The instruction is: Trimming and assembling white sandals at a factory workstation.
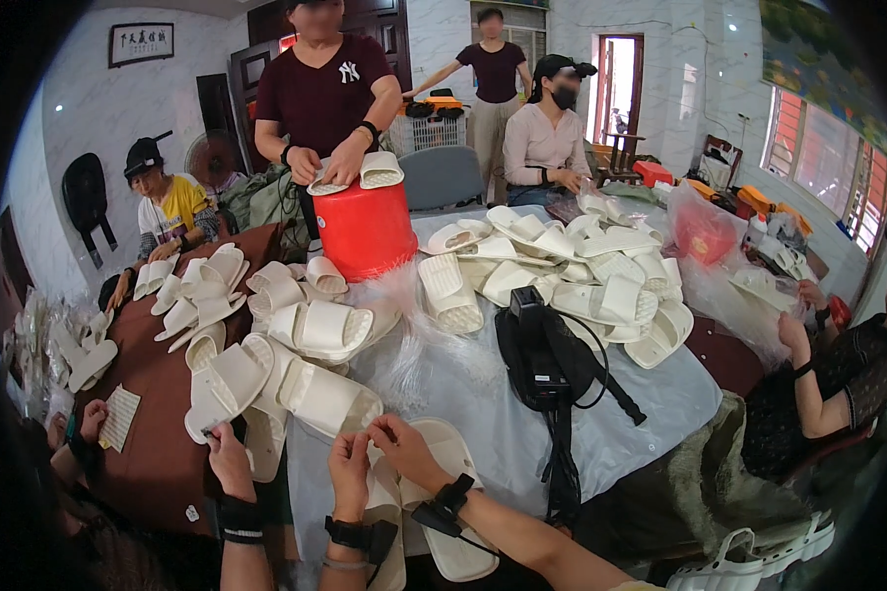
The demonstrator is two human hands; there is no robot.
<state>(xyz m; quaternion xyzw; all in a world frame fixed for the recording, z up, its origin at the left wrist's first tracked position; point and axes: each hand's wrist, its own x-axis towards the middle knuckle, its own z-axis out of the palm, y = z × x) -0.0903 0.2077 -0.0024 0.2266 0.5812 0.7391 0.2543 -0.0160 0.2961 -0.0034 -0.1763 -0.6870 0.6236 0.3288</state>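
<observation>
My left hand [349, 471] and my right hand [407, 454] meet close together at the near edge of the table. Fingertips are pinched on both; whatever lies between them is too small to make out. Just under and behind them is a pair of cream slippers [460, 550], partly covered by my wrists and a dark strap device. Beyond my fingers, another cream slipper [330, 402] rests on a pile. Left of my hands, a co-worker's hand [229, 458] touches the toe of a slipper [235, 379].
A red bucket [365, 231] stands upside down at the far side, with slippers and a co-worker's hands on top. Clear plastic ties [434, 345] lie mid-table. A black pouch with straps [542, 360] sits right of centre before a large slipper heap [601, 266]. Co-workers surround the table.
</observation>
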